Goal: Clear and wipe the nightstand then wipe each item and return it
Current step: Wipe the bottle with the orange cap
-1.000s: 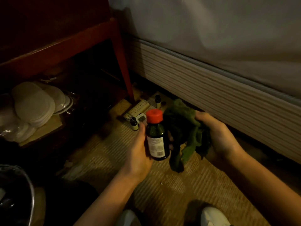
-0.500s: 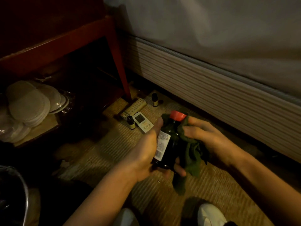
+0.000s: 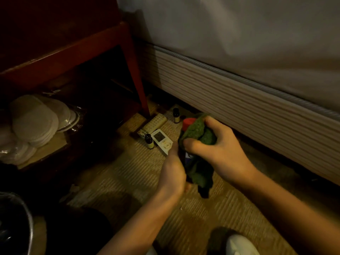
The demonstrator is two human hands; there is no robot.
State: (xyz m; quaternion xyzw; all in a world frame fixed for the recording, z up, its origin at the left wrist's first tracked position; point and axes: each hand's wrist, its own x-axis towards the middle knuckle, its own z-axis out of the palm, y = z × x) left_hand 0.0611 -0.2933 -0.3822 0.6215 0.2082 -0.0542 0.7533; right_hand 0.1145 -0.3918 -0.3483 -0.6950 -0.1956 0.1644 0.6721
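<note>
The left hand (image 3: 172, 173) curls its fingers around the lower part of the dark glass bottle (image 3: 184, 159) to keep it steady, while the right hand (image 3: 219, 151) squeezes the soft, knitted green cloth (image 3: 197, 134) over the neck and red cap (image 3: 187, 122), I think to rub them clean. Farther away, two small vials (image 3: 149, 141) and two flat remotes (image 3: 153, 124) wait on the woven mat (image 3: 128, 172), beside the leg of the red wooden nightstand (image 3: 137, 70).

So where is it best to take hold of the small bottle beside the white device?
Probably pinch the small bottle at its dark cap, coming from above: it stands upright, with the white device close on its right and a remote just behind.
</note>
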